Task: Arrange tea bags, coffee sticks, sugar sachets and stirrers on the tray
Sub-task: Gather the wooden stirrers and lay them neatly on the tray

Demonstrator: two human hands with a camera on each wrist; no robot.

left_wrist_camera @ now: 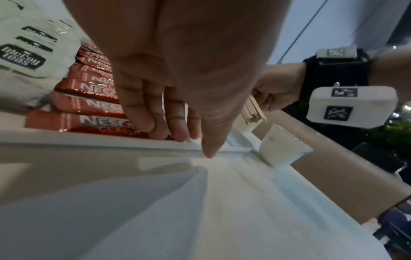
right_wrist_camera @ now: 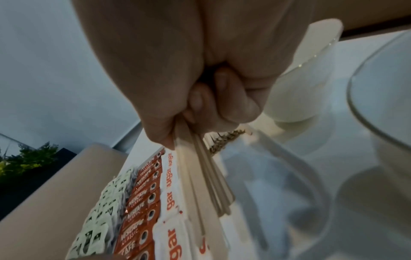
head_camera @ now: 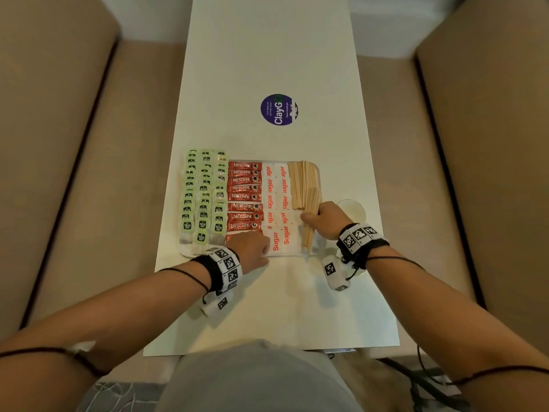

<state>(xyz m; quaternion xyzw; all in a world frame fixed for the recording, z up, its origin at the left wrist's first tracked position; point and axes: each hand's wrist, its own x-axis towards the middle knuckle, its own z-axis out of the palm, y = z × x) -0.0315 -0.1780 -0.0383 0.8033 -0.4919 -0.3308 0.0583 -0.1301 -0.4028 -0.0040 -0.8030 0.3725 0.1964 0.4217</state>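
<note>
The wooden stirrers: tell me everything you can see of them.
The wooden stirrers are thin, flat, pale sticks with squared ends. One stack lies along the right end of the white tray, beside the sugar sachets. A second bundle is gripped in the right hand, fingers curled round its middle, ends fanning slightly, angled over the tray's near right corner. The right wrist view shows these sticks splaying below the fist.

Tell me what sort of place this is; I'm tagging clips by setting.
Probably an office lounge or pantry seating nook: a narrow white table between beige padded benches, a "ClayGo" clean-as-you-go sticker, and a tray stocked with drink supplies.
</note>
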